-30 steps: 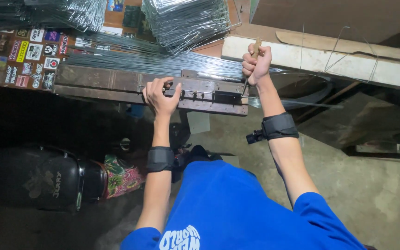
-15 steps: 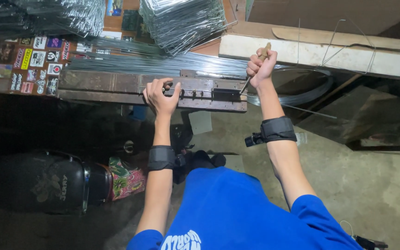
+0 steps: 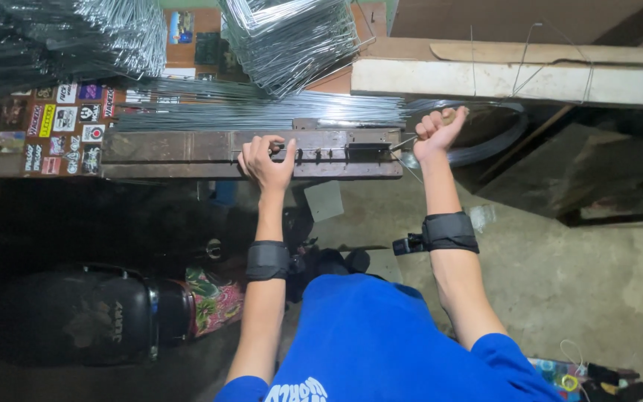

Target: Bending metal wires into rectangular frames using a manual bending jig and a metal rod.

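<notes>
- Nearest me: blue shirt [image 3: 381, 335], soft cotton. Both forearms reach up from it, each with a black strap at the wrist.
- Low left: glossy black helmet [image 3: 76, 313], rounded, on the dark floor.
- My left hand [image 3: 268, 160] lies palm down on the rusty steel jig [image 3: 187, 152], a long flat bar along the near edge of the bench. Fingers are curled over its pegs, pressing thin wire against them.
- My right hand [image 3: 434, 132] is a closed fist around a wooden handle [image 3: 449, 115] just off the jig's right end, arm nearly straight.
- Behind the jig: straight bright wire rods [image 3: 262, 112], bundled lengthwise.
- Far edge: stacks of bent wire frames [image 3: 292, 33], shiny. White plank [image 3: 515, 80] at far right.
</notes>
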